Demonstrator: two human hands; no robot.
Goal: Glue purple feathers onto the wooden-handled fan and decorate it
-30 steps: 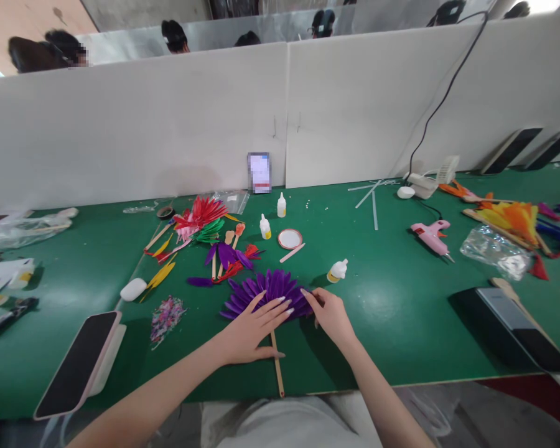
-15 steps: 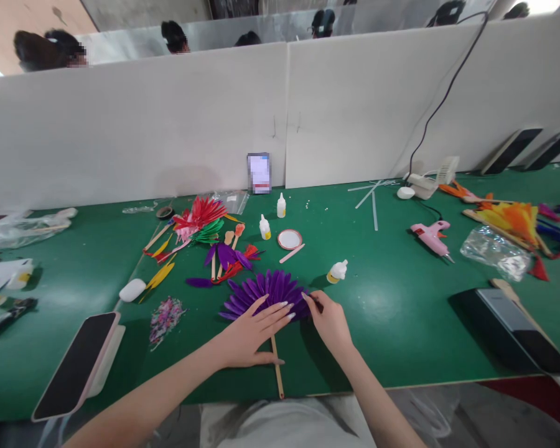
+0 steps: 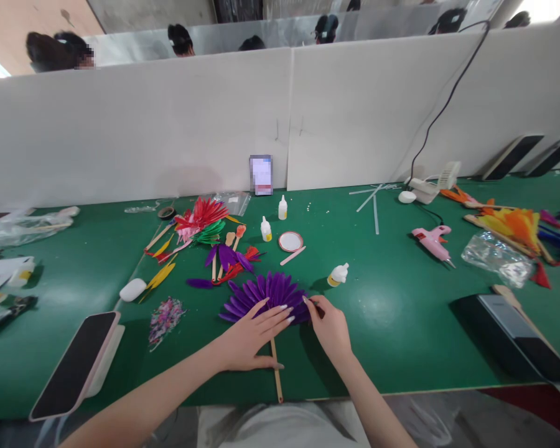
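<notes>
Head view, seen from above the worker's arms. The purple feather fan (image 3: 266, 289) lies at the lower centre of the frame on a green table (image 3: 401, 336), its wooden handle (image 3: 279, 384) pointing towards the bottom edge. The left hand (image 3: 249, 341) lies palm down over the base of the fan, fingers extended and slightly apart, with the thumb across the handle. The right hand (image 3: 330, 325) is at the right edge of the fan, thumb and forefinger brought together on an outer feather, the other fingers curled.

Just above the right hand, a white glue bottle (image 3: 338, 275) leans to one side; two upright bottles (image 3: 282, 208) (image 3: 266, 229) stand near the centre, by a red-rimmed dish (image 3: 290, 241) and a pale stick (image 3: 292, 256). Left of centre lie a red feather fan (image 3: 205, 213), a group of purple feathers (image 3: 227, 256) and a heap of coloured shreds (image 3: 165, 321). A phone (image 3: 262, 175) leans against the white partition (image 3: 168, 130); a pink glue gun (image 3: 432, 242) lies at centre right. Heads of other people (image 3: 180, 40) show above the partition.
</notes>
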